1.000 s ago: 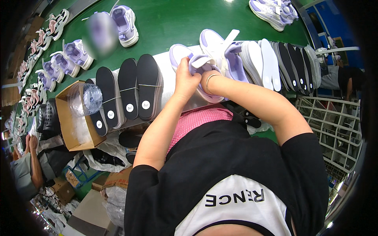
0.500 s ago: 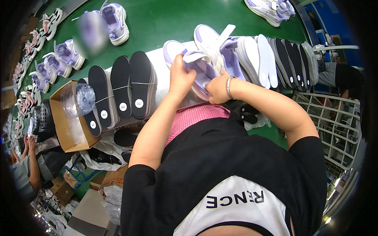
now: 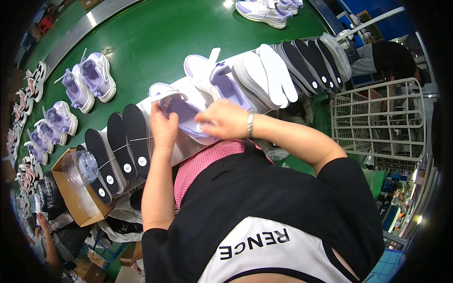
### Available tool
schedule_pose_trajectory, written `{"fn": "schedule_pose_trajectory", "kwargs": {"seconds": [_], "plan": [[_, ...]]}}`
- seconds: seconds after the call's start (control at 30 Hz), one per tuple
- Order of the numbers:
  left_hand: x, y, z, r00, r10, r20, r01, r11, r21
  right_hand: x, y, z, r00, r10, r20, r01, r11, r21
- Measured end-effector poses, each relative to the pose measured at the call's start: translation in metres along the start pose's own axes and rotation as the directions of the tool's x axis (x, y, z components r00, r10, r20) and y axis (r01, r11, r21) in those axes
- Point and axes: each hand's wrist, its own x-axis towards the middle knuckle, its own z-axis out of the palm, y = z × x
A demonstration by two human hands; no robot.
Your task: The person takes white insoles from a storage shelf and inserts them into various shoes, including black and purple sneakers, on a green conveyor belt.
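A white and lilac sneaker (image 3: 186,112) rests on the pale ledge in front of me, its opening toward me. My left hand (image 3: 164,127) grips its left side near the raised tongue, thumb over the collar. At the heel opening is my right hand (image 3: 225,120), a bracelet on its wrist; its fingers are smeared by motion, so their hold cannot be made out. Beside it stands a second white and lilac sneaker (image 3: 231,89) with its strap sticking up. White insoles (image 3: 271,78) lie stacked just right of that shoe.
Tied stacks of black insoles (image 3: 137,127) lie left of my hands, with more black insoles (image 3: 306,68) at the right. A cardboard box (image 3: 75,200) holds clear plastic. Sneakers (image 3: 96,78) line the green table (image 3: 141,52). A wire cart (image 3: 377,118) stands right; other people are at both sides.
The view has turned, so the scene sits further left. My right hand's fingers, earlier pressed inside the sneaker's heel, are now blurred at its opening. My left hand keeps its grip.
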Motion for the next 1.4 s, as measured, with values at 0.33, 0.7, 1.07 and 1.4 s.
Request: {"fn": "schedule_pose_trajectory", "kwargs": {"seconds": [0.33,0.7,1.07,1.4], "plan": [[0.004,0.071,0.045,0.784,0.615,0.084,-0.614,0.748,0.252,-0.072,0.14,-0.06,0.301,0.816,-0.494,-0.941,0.337,-0.018],[0.07,0.018,0.111,0.992,-0.004,0.128,-0.014,0.99,0.144,-0.089,0.098,-0.088,0.607,0.773,-0.186,-0.459,0.532,0.712],[0.049,0.022,0.116,0.987,0.08,0.141,-0.099,0.986,0.136,-0.005,0.044,-0.039,0.785,0.619,-0.026,-0.59,0.733,-0.339],[0.047,0.017,0.119,0.996,-0.014,0.083,0.001,0.987,0.158,-0.033,0.03,-0.069,0.772,0.626,0.109,-0.481,0.688,-0.544]]}}
